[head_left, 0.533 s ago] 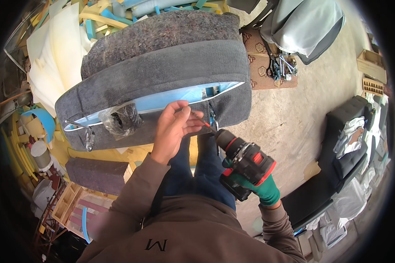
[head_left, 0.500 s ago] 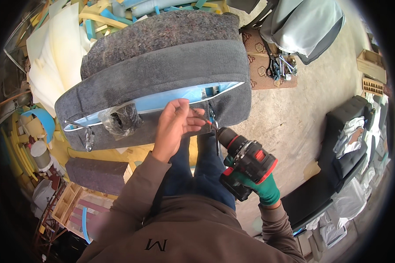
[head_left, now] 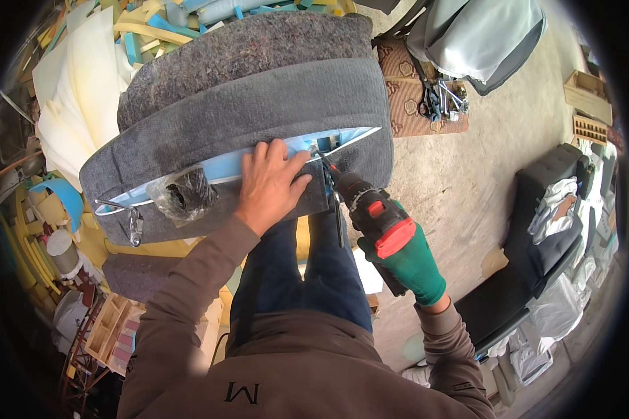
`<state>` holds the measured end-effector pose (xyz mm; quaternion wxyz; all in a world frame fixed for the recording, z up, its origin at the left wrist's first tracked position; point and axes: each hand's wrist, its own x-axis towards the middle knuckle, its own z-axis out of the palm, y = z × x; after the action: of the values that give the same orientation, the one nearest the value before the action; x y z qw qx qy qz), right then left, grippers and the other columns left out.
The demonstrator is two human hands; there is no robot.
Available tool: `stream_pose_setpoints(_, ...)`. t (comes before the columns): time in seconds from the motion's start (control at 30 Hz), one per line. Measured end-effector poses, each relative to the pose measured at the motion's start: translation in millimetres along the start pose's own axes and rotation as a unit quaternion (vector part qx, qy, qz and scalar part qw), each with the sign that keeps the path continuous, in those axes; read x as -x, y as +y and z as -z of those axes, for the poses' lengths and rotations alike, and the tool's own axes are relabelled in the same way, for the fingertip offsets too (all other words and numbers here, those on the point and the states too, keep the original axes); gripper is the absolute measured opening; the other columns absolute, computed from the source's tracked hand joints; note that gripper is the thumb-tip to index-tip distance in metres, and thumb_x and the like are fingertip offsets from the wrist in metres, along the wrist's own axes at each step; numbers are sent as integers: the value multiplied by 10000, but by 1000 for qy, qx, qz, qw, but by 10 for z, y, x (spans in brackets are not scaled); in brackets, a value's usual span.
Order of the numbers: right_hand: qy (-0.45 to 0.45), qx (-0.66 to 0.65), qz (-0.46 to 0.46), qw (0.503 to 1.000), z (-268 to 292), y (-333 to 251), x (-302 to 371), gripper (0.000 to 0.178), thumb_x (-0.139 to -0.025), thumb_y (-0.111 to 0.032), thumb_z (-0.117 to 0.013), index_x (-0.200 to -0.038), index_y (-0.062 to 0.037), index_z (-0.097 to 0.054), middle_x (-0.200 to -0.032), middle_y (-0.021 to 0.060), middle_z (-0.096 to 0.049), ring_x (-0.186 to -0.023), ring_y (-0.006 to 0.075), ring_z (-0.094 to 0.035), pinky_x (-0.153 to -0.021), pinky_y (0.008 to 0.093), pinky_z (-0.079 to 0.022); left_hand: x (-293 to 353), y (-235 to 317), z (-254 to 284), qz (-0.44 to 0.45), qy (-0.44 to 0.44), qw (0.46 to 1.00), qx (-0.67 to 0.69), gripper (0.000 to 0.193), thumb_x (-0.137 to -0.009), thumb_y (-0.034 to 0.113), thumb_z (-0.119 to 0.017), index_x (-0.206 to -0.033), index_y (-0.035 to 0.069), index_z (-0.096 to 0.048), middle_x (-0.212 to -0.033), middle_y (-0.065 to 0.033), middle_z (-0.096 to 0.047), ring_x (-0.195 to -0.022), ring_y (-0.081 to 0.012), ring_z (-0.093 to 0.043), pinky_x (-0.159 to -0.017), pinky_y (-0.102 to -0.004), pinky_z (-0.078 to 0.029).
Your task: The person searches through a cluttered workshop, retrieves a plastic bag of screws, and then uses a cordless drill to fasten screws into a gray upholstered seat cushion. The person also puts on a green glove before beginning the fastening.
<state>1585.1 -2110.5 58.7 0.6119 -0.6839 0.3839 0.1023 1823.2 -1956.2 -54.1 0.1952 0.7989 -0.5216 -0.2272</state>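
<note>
A grey upholstered piece [head_left: 272, 94] lies before me, with a long slit along its near side showing light blue lining [head_left: 227, 166]. My bare left hand [head_left: 271, 183] rests at this slit, fingers spread, its index fingertip beside the drill's tip. In its green glove, my right hand [head_left: 419, 269] grips a red and black cordless drill [head_left: 376, 213] by the handle. The drill's bit points into the slit's right end, by a metal fitting [head_left: 326, 144]. Whether a screw sits on the bit is too small to tell. Left of my left hand is a clear plastic bag [head_left: 185, 195] around something black.
A bent metal bracket [head_left: 134, 225] sticks out at the slit's left end. Scissors [head_left: 426, 106] and metal parts lie on a patterned brown piece [head_left: 398, 91]. Foam offcuts [head_left: 154, 31] are heaped behind. Black upholstered furniture [head_left: 500, 297] stands at the right.
The drill has moved up and left to the slit, its bit now inside the right end. My left hand has gone from raised, fingers at the bit, to resting on the slit's edge.
</note>
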Motion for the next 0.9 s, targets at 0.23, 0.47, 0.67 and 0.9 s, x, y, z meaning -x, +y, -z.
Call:
stream_pose_setpoints(0.23, -9, -61, -17, 998, -75, 33, -98, 554, -931, -136, -834, -1436, -11, -645, -1185, 193, -791, -1048, 349, -783, -920, 414, -595, 13, 12, -60, 38, 18, 999, 19, 376, -924, 281, -874, -1274, 188, -772, -1115, -64, -523, -1076, -305, -528, -889, -471, -397)
stream_pose_setpoints(0.47, -18, -49, -24, 998, -67, -10, -113, 574, -942, -124, -825, -1470, -10, -632, -1201, 197, -789, -1052, 361, -784, -915, 412, -599, 17, -24, -44, 39, 23, 998, 36, 354, -910, 267, -884, -1244, 186, -799, -1097, -47, -533, -1064, -290, -539, -884, -461, -398)
stream_pose_setpoints(0.67, 2, 56, 63, 996, -134, -7, -143, 646, -932, -172, -862, -1501, 5, -612, -1220, 223, -779, -1066, 413, -767, -923, 446, -603, 16, -33, -31, 35, 27, 998, 45, 355, -904, 248, -882, -1245, 186, -807, -1093, -44, -538, -1067, -286, -544, -884, -457, -397)
stream_pose_setpoints(0.9, -31, 145, 51, 988, -66, -206, -260, 698, -894, -188, -887, -1502, -9, -595, -1135, 202, -768, -987, 430, -746, -859, 480, -593, 58, 6, -77, 38, 48, 996, 65, 295, -902, 216, -871, -1191, 171, -825, -1089, -33, -551, -1083, -276, -545, -919, -457, -388)
